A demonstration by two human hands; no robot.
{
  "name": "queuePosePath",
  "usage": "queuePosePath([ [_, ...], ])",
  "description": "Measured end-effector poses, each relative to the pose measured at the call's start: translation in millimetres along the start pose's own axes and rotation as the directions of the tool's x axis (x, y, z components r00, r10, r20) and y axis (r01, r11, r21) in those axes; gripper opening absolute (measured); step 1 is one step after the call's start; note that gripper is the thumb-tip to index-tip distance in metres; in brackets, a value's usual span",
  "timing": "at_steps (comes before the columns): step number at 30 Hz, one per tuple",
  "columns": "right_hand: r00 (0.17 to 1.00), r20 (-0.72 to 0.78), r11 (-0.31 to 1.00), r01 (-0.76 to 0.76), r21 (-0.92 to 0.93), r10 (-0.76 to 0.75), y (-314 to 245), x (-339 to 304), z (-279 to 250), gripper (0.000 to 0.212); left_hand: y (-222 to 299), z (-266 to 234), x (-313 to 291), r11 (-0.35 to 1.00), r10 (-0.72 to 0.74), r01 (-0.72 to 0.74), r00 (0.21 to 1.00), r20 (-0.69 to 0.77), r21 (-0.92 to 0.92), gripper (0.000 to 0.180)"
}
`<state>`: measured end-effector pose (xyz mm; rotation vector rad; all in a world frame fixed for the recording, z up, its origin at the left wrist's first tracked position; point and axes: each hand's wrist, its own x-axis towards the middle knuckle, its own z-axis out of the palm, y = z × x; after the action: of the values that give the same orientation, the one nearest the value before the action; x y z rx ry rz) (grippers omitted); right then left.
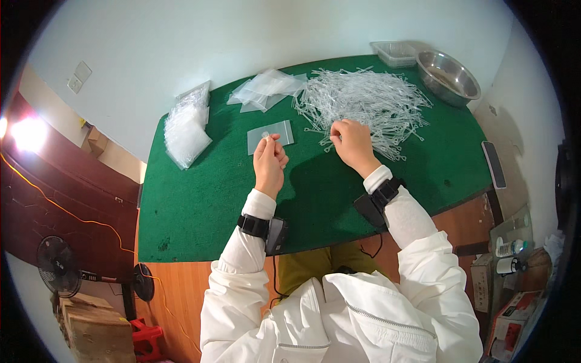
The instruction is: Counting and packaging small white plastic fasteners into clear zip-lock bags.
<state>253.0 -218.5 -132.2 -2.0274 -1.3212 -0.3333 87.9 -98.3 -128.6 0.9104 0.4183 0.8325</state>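
Observation:
A large heap of thin clear plastic sticks (366, 97) with small looped ends lies on the green table. My right hand (352, 144) is at the heap's near left edge, its fingers curled and drawn together among the outer sticks; what they grip is hidden. To the left, my left hand (270, 163) is closed in a pinch, with something small and clear showing at the fingertips. Just beyond it a clear zip bag (279, 130) lies flat, partly covered by the fingertips.
Several loose clear bags (266, 89) lie at the back, and a thick stack of bags (186, 133) sits at the left. A clear plastic tray (394, 53) and a steel bowl (448, 77) stand at the back right. A phone-like slab (493, 164) lies at the right edge.

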Motion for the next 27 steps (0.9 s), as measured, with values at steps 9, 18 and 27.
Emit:
queuePosePath([
  [9, 0.997, -0.051, 0.864, -0.02, 0.502, 0.053, -10, 3, 1, 0.007, 3, 0, -1, 0.998, -0.058, 0.06, 0.997, 0.058, -0.037, 0.025],
  [18, 0.999, -0.035, 0.691, 0.023, 0.722, 0.004, -12, 3, 3, 0.01, 2, 4, -2, 0.991, -0.047, 0.056, 0.996, 0.073, -0.123, 0.024],
  [27, 0.98, 0.194, 0.845, -0.134, 0.518, 0.037, -4, -1, 8, 0.011, 4, 3, -2, 0.987, -0.003, 0.018, 0.996, 0.093, -0.157, 0.023],
])
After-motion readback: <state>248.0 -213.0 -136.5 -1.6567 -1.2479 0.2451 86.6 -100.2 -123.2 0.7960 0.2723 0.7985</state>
